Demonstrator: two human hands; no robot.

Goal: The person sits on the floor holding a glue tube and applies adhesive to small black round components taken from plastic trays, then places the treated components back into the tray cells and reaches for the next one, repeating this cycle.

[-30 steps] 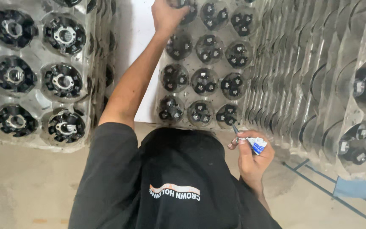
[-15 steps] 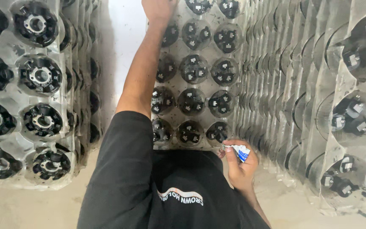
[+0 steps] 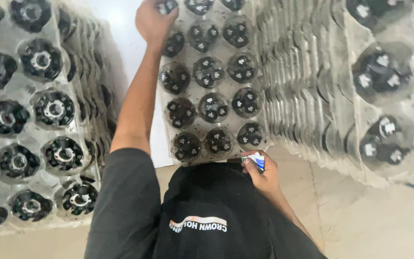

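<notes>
Fingers of the right hand (image 3: 263, 176) pinch a small white-and-blue tube (image 3: 255, 159), down near the black shirt (image 3: 207, 216). Up ahead, a clear plastic tray (image 3: 168, 139) stands with rows of black round parts. Far end: the left hand (image 3: 153, 20) closes on one black part (image 3: 167, 6) at the tray's top-left pocket. Looks rigid, dark, with pale tabs; likely light, best pinched by its rim. More loaded trays (image 3: 29, 120) lean alongside.
</notes>
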